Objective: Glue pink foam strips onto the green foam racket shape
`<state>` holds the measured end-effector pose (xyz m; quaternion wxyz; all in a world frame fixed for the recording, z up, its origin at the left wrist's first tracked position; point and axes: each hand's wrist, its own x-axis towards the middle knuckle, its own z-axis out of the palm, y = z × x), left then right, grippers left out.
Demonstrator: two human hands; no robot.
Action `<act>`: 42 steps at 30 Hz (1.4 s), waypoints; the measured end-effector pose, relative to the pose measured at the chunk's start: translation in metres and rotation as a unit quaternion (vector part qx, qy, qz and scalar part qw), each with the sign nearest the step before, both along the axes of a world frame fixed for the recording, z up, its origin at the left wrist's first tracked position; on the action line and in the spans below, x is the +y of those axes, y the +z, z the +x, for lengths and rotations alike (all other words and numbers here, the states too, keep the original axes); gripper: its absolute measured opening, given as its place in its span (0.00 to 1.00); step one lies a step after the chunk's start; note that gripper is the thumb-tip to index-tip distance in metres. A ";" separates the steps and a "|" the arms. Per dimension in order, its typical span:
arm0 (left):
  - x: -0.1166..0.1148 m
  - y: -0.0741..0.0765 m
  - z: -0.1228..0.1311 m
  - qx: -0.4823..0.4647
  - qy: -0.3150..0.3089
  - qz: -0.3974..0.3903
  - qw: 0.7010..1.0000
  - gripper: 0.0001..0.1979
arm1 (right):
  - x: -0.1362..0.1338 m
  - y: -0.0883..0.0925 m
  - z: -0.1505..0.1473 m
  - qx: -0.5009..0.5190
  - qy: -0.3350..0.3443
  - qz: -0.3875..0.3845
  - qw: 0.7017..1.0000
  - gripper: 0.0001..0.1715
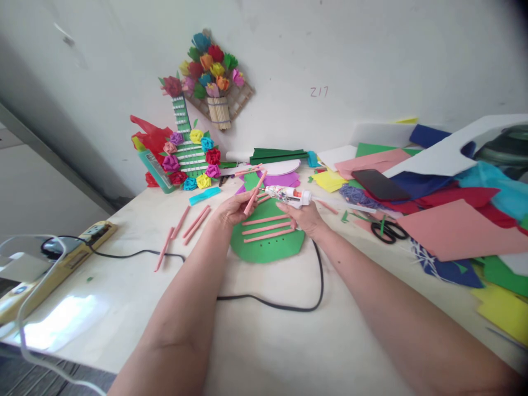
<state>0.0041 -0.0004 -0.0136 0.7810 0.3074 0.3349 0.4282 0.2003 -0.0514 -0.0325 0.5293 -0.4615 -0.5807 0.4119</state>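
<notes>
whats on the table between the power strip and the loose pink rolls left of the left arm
In the head view, a black cord crosses there, plus a small green scrap.

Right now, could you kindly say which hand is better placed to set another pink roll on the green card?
Probably the left hand: it holds a pink roll near the green card, while the right hand is occupied with the glue gun.
</notes>
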 end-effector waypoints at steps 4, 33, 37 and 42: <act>0.004 -0.004 -0.002 -0.009 -0.006 0.009 1.000 0.04 | 0.000 -0.001 -0.001 -0.004 -0.001 0.007 1.000 0.19; -0.001 0.002 0.003 -0.002 0.074 -0.014 0.997 0.04 | -0.006 0.004 -0.002 -0.092 0.030 0.030 0.995 0.20; -0.003 0.004 0.004 -0.010 0.053 -0.007 0.999 0.04 | -0.007 0.006 -0.002 -0.089 0.013 0.025 0.996 0.21; -0.003 0.003 0.003 0.001 0.064 -0.020 0.998 0.03 | -0.005 0.006 0.000 -0.080 -0.006 0.024 0.996 0.18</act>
